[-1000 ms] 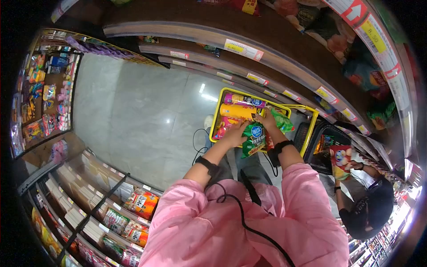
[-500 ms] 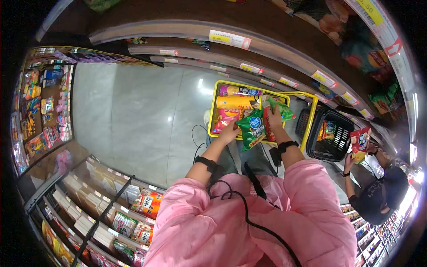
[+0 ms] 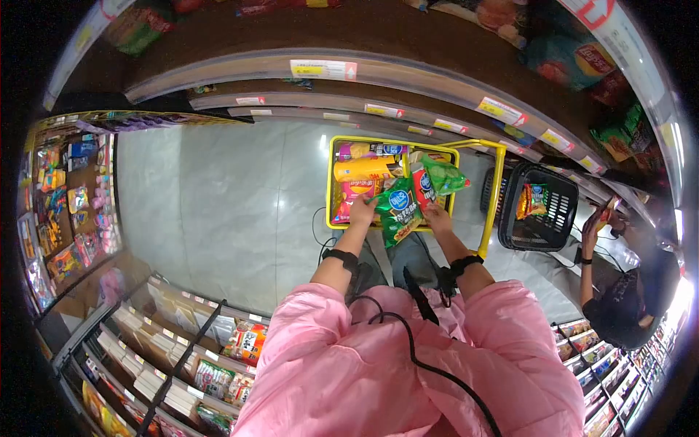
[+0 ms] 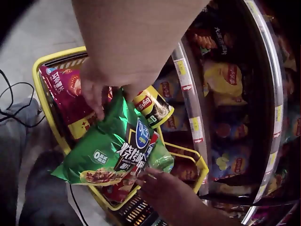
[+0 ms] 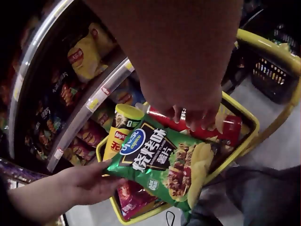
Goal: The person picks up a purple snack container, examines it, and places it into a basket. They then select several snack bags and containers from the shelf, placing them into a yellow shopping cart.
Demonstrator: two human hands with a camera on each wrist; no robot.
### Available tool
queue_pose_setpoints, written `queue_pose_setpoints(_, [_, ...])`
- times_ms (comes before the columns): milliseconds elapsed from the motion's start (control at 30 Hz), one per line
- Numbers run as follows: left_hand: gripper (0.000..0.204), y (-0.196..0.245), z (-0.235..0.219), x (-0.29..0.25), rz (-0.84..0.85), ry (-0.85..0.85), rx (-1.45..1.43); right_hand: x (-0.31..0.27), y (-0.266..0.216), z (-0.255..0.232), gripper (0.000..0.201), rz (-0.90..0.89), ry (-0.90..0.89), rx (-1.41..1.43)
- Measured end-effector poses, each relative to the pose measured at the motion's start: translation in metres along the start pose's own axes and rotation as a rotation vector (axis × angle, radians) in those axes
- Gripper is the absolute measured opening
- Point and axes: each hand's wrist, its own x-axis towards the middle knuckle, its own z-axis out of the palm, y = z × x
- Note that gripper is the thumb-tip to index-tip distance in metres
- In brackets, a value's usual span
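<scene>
My left hand (image 3: 362, 213) pinches the edge of a green chip bag (image 3: 399, 209), which lies tilted over the front rim of a yellow shopping basket (image 3: 333, 182). In the right wrist view, the bag (image 5: 164, 165) faces up with my left hand (image 5: 89, 182) at its corner. My right hand (image 3: 438, 218) is at the bag's other side, its fingertips resting on a red can (image 5: 228, 129); its thumb is hidden. Behind the bag are a yellow chip can (image 3: 364, 171) and a pink chip bag (image 3: 357, 191). A second green bag (image 3: 445, 177) rests at the basket's right end.
A black basket (image 3: 564, 237) holding an orange packet (image 3: 533, 200) stands to the right. Beyond it is another person (image 3: 626, 306) in dark clothing. Snack shelves (image 3: 320, 69) run along the far side, and low shelves (image 3: 175, 342) at the near left. A yellow handle (image 3: 495, 197) sticks out rightward.
The right hand has come off the green bag's top and moved over the red can, then nearer my body. The left hand keeps the bag's edge. The view has shifted; the other person's packet moved.
</scene>
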Motion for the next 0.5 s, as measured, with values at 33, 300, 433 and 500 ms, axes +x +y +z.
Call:
queue_pose_setpoints(33, [0.03, 0.004, 0.0, -0.001, -0.004, 0.006, -0.023, 0.0, -0.017, -0.011, 0.011, 0.134, -0.051, 0.012])
queue_pose_setpoints(300, [0.012, 0.026, -0.001, -0.005, 0.125, 0.092, -0.099, 0.009, -0.014, -0.06, 0.018, 0.417, -0.316, -0.047])
queue_pose_setpoints(433, [0.011, 0.043, 0.0, -0.011, 0.161, 0.081, -0.106, 0.011, -0.053, -0.088, 0.021, 0.587, -0.324, 0.203])
queue_pose_setpoints(500, [0.009, 0.037, 0.003, 0.001, 0.242, 0.096, -0.119, 0.015, -0.053, -0.095, 0.021, 0.679, -0.172, 0.235])
